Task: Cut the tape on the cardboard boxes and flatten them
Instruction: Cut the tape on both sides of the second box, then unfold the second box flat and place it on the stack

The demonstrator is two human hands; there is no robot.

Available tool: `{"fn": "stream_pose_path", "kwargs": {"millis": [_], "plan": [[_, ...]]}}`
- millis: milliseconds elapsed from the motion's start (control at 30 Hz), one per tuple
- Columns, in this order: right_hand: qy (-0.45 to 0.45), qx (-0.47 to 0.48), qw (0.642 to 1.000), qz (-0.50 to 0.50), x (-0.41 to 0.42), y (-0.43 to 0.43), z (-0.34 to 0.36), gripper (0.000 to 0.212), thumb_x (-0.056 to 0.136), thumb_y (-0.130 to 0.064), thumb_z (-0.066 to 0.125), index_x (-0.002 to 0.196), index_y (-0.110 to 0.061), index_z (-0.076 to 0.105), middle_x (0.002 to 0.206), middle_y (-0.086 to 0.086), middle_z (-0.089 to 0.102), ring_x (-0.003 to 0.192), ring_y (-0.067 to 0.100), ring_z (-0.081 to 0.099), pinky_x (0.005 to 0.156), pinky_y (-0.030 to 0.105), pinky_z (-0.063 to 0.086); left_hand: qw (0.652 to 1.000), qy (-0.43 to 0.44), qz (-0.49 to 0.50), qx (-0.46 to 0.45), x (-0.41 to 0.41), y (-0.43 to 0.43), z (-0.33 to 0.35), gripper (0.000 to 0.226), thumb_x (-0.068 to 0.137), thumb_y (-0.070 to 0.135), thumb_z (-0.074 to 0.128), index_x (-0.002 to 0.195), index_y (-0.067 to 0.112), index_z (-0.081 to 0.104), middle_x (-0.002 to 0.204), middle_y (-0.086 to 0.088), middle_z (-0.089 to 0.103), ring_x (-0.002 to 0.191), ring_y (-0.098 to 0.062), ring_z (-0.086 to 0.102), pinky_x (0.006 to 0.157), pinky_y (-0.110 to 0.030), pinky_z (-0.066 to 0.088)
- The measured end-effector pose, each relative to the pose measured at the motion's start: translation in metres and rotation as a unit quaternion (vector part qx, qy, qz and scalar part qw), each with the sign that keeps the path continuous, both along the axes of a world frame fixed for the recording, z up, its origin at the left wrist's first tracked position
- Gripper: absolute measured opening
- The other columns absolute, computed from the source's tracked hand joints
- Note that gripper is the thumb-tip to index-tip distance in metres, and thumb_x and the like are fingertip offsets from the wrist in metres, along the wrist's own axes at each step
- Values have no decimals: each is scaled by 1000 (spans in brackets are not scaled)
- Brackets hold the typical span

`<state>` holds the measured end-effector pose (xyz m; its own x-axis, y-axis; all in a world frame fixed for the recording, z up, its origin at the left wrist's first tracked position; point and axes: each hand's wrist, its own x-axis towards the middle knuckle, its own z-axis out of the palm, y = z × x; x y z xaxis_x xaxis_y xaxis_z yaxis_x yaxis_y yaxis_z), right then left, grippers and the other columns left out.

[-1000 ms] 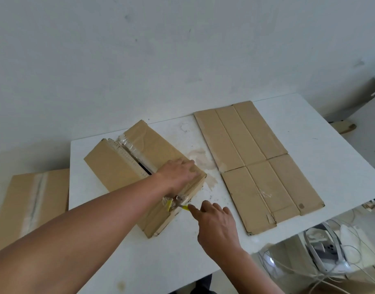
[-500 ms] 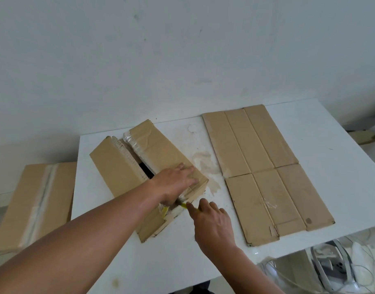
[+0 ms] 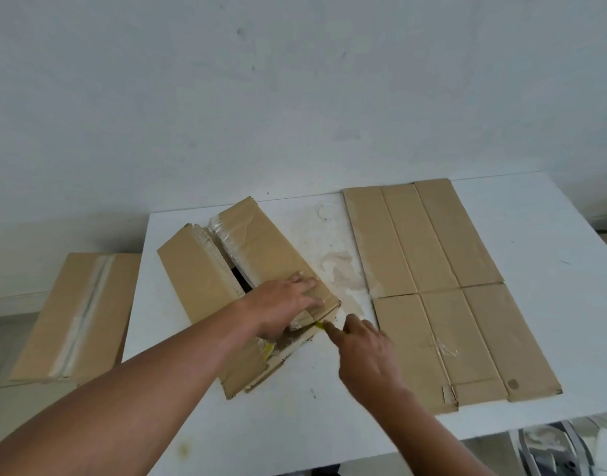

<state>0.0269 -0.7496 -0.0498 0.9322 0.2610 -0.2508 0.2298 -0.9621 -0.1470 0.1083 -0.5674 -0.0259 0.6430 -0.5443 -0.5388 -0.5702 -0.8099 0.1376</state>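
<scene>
Brown cardboard box, long and partly split along its clear-taped top seam, lies at an angle on the left half of the white table. Left hand presses flat, fingers straight, on the box's near right flap. Right hand is curled round a small yellow cutter, whose tip meets the box's near end just beside the left hand. 1 flattened brown cardboard sheet covers the table's right half; 1 more taped brown box sits off the table's left side. The likely danger is that the blade slips out of the tape and runs into the left hand so close by, or tears the flap instead of slitting the tape.
</scene>
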Motion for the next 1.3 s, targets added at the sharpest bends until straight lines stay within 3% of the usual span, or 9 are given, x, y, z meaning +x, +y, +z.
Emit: {"fn": "stream_pose_path", "kwargs": {"millis": [100, 200, 400, 500, 667, 767, 900, 1033, 1300], "plan": [[30, 17, 999, -8, 0, -20, -7, 64, 90, -7, 47, 147, -35, 35, 109, -6, 57, 99, 18, 54, 78, 30, 34, 999, -9, 24, -23, -4, 4, -3, 95, 77, -17, 60, 157, 26, 29, 168, -4, 7, 156, -24, 3, 116, -37, 34], [98, 104, 984, -104, -4, -30, -20, 31, 93, -10, 44, 119, -28, 47, 95, -7, 65, 84, 15, 61, 72, 30, 42, 994, -43, 79, -67, -11, 10, -8, 81, 77, -12, 57, 150, 18, 39, 158, -6, 24, 151, -24, 14, 111, -33, 41], [209, 266, 890, -307, -29, -37, -49, 11, 97, -17, 49, 104, -25, 50, 99, 2, 60, 77, 18, 64, 56, 32, 52, 965, -164, 190, -76, -25, 15, -13, 55, 80, 13, 67, 134, 16, 53, 124, -3, 40, 118, -20, 40, 92, -29, 45], [240, 249, 867, -359, -32, -33, -63, 11, 96, -21, 51, 103, -29, 54, 87, -2, 65, 77, 21, 67, 69, 39, 58, 952, -188, 233, -57, -34, 11, -14, 48, 84, 21, 66, 130, 18, 54, 121, -3, 42, 113, -21, 42, 91, -30, 40], [203, 162, 928, -268, -28, -31, -77, 7, 96, -26, 56, 100, -24, 50, 84, -5, 61, 74, 16, 58, 61, 30, 49, 929, -191, 313, -40, -48, 8, -19, 67, 86, 42, 68, 143, 23, 39, 134, -3, 42, 126, -23, 40, 103, -36, 36], [189, 75, 965, -166, -18, -31, -81, 19, 95, -33, 58, 103, -20, 47, 104, -1, 56, 91, 18, 54, 83, 34, 51, 905, -193, 379, -26, -56, 7, -23, 91, 84, 52, 70, 153, 21, 19, 146, -7, 31, 140, -28, 27, 114, -44, 31], [78, 197, 967, -142, 10, -21, -59, 69, 91, -44, 63, 145, -17, 30, 139, 6, 40, 127, 25, 46, 99, 35, 44, 843, -125, 522, -31, -61, 9, -28, 123, 77, 62, 74, 156, 21, -11, 163, -11, -2, 149, -51, -2, 114, -69, 16], [63, 204, 977, -11, 50, 4, -39, 102, 84, -50, 69, 156, -28, -1, 157, 6, 17, 140, 26, 33, 109, 43, 42, 749, -51, 652, -106, -68, 17, -35, 137, 60, 68, 83, 151, 36, -14, 163, -3, -15, 146, -53, 2, 106, -74, 31], [35, 180, 983, 29, 54, 22, 7, 48, 99, -31, 45, 144, -17, 39, 130, 3, 53, 106, 25, 59, 82, 37, 50, 719, -51, 626, -297, -86, 46, -27, 108, 82, 38, 73, 158, 35, -2, 166, 7, -3, 151, -31, 15, 110, -42, 38]]}}
